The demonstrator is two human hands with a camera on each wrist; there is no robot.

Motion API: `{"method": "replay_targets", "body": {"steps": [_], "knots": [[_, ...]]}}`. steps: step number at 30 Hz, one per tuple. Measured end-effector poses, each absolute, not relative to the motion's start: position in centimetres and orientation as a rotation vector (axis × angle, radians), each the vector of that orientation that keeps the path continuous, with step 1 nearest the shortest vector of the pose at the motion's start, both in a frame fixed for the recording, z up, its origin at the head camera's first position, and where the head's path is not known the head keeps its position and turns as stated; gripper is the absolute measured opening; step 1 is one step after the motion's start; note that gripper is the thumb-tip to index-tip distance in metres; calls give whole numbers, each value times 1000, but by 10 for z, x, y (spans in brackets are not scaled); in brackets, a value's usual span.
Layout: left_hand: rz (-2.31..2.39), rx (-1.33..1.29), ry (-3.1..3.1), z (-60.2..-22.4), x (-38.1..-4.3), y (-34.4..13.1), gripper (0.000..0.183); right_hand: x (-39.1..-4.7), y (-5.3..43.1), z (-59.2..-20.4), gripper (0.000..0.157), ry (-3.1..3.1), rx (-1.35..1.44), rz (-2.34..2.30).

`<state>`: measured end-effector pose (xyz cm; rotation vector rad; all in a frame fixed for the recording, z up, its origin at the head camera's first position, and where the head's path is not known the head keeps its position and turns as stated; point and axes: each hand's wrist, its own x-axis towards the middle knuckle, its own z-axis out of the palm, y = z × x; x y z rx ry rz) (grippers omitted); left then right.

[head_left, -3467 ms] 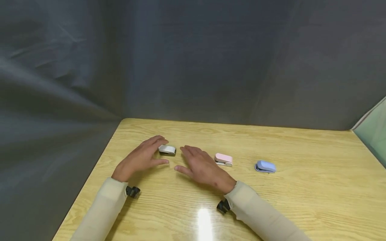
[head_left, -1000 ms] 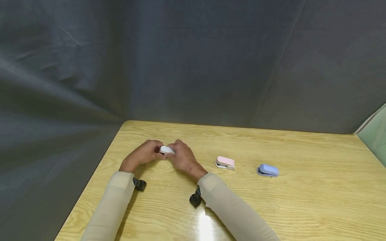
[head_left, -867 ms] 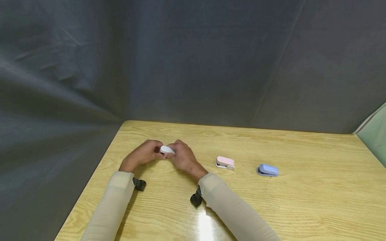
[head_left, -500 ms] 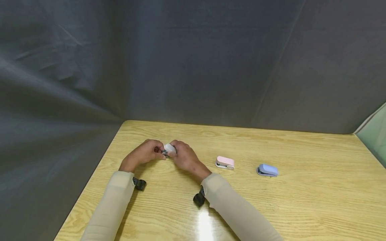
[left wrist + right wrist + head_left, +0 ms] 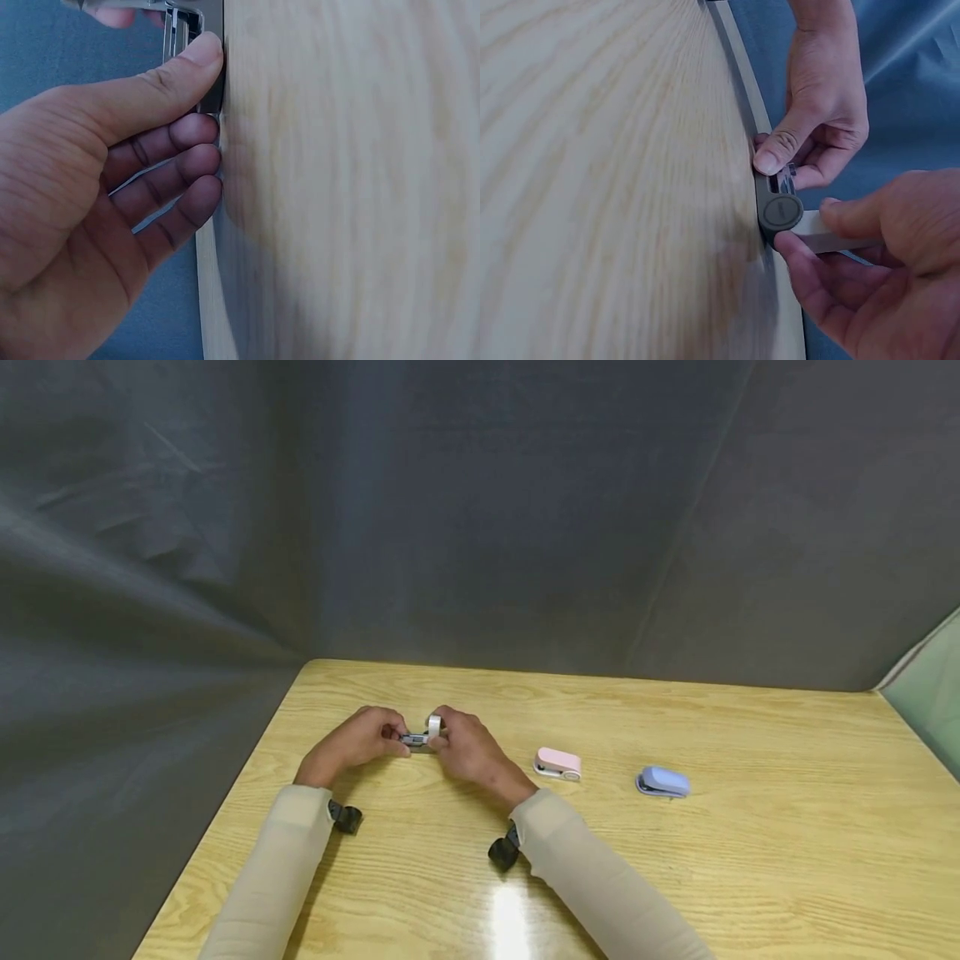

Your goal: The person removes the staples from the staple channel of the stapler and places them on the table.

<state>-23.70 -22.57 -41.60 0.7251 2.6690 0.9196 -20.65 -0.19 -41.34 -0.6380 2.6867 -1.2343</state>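
Observation:
A small stapler [image 5: 417,741] with a dark grey base and white top sits on the table between both hands. Its white cover [image 5: 821,229] is swung up, standing roughly at a right angle to the base, so the metal staple channel [image 5: 175,34] shows. My left hand [image 5: 362,739] pinches the base's front end between thumb and fingers, the thumb on the base's side in the left wrist view. With thumb and fingers, my right hand [image 5: 471,747] grips the raised cover near the round hinge [image 5: 782,212]. The other fingers of the left hand curl beside the table surface.
To the right of the hands a pink stapler [image 5: 558,763] lies on the wooden table [image 5: 750,843], and farther right a blue stapler [image 5: 663,782]. A dark curtain [image 5: 525,527] hangs behind the table and along its left side.
Both hands, first spread around the closed stapler, have taken hold of it. The right hand has swung the white cover up and back to the right, baring the channel; the left hand stays put.

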Motion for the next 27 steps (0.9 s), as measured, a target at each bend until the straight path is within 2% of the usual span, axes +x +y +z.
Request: {"method": "replay_targets", "body": {"steps": [14, 27], "knots": [[923, 741, 2673, -414, -237, -227, 12, -203, 4, -399, 42, 2719, -605, -1294], [903, 758, 2682, -416, -238, -225, 14, -188, -5, -376, 37, 2695, -780, -1541]]}}
